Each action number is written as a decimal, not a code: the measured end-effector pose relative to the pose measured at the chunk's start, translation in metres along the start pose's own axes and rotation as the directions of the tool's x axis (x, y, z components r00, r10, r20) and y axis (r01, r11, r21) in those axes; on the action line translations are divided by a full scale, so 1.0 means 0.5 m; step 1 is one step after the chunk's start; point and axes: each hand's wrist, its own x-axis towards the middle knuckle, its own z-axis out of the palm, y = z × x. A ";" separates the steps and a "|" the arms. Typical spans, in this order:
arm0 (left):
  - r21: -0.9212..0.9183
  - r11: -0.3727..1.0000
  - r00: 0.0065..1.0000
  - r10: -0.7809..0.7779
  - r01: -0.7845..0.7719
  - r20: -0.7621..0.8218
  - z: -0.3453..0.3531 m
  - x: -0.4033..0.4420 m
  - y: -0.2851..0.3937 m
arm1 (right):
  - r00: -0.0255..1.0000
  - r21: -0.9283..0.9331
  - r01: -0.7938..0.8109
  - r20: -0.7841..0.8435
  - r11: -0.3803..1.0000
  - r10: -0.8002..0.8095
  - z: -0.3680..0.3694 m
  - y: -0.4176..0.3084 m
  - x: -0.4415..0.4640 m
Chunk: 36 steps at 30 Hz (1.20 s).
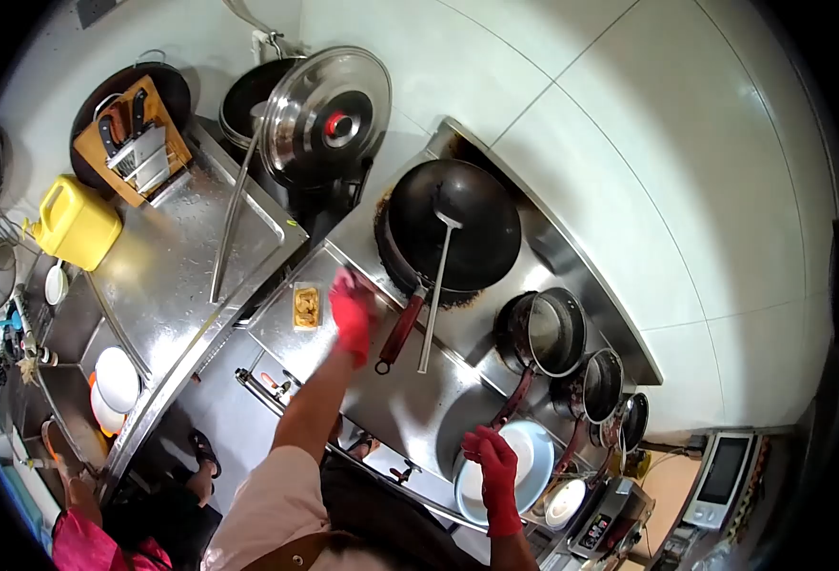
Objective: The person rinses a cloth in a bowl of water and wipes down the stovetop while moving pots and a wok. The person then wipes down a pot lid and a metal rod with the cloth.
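Note:
A red glove covers my left hand (351,309), which is over the steel counter between a small clear container of yellowish-brown food (306,307) and the wok's handle. Its fingers are smeared, so their pose is unclear. My right hand (492,461), also in a red glove, is bent over the left part of a light blue basin (531,457), its fingers curled; what they hold, if anything, is hidden. The black wok (410,219) sits on the stove, with a long-handled metal ladle (445,247) resting in it.
Several pans (557,333) stand right of the wok. A large lid (319,114) leans on a pot at the back. Knives in a wooden block (119,171) and a yellow jug (78,224) are at the left. Another person (105,542) is at the lower left.

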 end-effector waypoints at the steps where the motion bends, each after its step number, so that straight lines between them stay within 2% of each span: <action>1: -0.213 0.977 0.999 -0.037 0.034 -0.008 -0.019 0.051 -0.038 | 1.000 0.001 -0.018 -0.009 1.000 0.018 0.001 0.001 -0.008; 2: -0.422 0.905 0.998 -0.053 0.057 0.020 -0.016 0.068 -0.048 | 0.999 0.017 -0.039 -0.017 0.999 0.039 0.001 0.003 -0.016; 3: -0.667 0.743 0.987 0.066 0.051 0.149 -0.005 0.077 -0.064 | 0.999 0.015 -0.042 -0.014 0.999 0.042 -0.001 0.012 -0.018; 4: 0.074 0.971 0.966 0.213 -0.225 0.144 0.000 0.042 -0.102 | 0.999 0.006 -0.045 -0.021 0.999 0.045 -0.003 0.015 -0.025; 5: 0.750 0.531 0.914 0.313 -0.394 0.258 0.034 -0.074 -0.013 | 0.998 -0.002 -0.048 -0.027 0.999 0.048 -0.002 0.012 -0.029; 6: 0.779 0.476 0.906 0.314 -0.408 0.283 0.045 -0.147 -0.010 | 0.998 -0.002 -0.054 -0.030 0.999 0.054 -0.002 0.012 -0.034; 8: 0.704 0.609 0.931 0.228 -0.365 0.286 0.052 -0.252 -0.071 | 0.998 -0.008 -0.059 -0.024 0.998 0.059 0.000 0.008 -0.037; 11: 0.582 0.788 0.947 0.008 -0.204 0.321 0.063 -0.320 -0.129 | 0.998 -0.021 -0.056 -0.022 0.998 0.056 0.006 -0.008 -0.041; 13: 0.573 0.813 0.920 -0.140 -0.105 0.367 0.063 -0.327 -0.129 | 0.999 -0.026 -0.043 -0.018 0.999 0.043 0.007 -0.009 -0.047; 15: 0.624 0.780 0.876 -0.265 -0.050 0.402 0.076 -0.328 -0.066 | 1.000 -0.024 -0.027 -0.014 0.999 0.027 0.008 -0.006 -0.052; 17: 0.696 0.718 0.828 -0.372 -0.030 0.419 0.102 -0.365 0.075 | 1.000 -0.022 -0.017 -0.020 1.000 0.016 0.004 0.000 -0.059; 19: 0.600 0.792 0.735 -0.474 0.115 0.485 0.095 -0.372 0.138 | 1.000 -0.008 -0.003 -0.031 1.000 0.003 -0.001 0.007 -0.064; 20: 0.450 0.880 0.767 -0.393 0.153 0.507 0.065 -0.380 0.108 | 0.999 0.004 0.010 -0.038 1.000 -0.010 -0.004 0.012 -0.063; 22: 0.508 0.849 0.859 -0.362 0.144 0.362 -0.019 -0.377 -0.023 | 0.998 0.034 -0.013 -0.054 0.999 0.015 -0.007 0.018 -0.082; 23: 0.522 0.844 0.902 -0.316 0.125 0.295 -0.003 -0.371 -0.016 | 0.998 0.044 0.003 -0.055 0.999 0.000 -0.009 0.022 -0.077; 24: 0.423 0.887 0.848 -0.363 0.187 0.387 -0.010 -0.379 -0.004 | 0.998 0.052 0.010 -0.059 0.999 -0.007 -0.013 0.031 -0.079; 27: 0.354 0.930 0.860 -0.261 0.102 0.439 0.007 -0.410 0.017 | 0.996 0.068 -0.027 -0.086 0.997 0.033 -0.029 0.049 -0.103; 28: 0.358 0.926 0.838 -0.289 0.122 0.463 -0.001 -0.424 0.036 | 0.995 0.085 -0.035 -0.088 0.996 0.042 -0.037 0.063 -0.106; 31: 0.305 0.936 0.859 -0.296 0.174 0.417 -0.006 -0.477 0.043 | 0.996 0.136 -0.028 -0.080 0.990 0.039 -0.065 0.090 -0.117; 36: 0.146 0.901 0.801 -0.430 0.408 0.417 -0.026 -0.594 0.051 | 0.999 0.142 -0.029 -0.033 0.989 0.034 -0.122 0.135 -0.123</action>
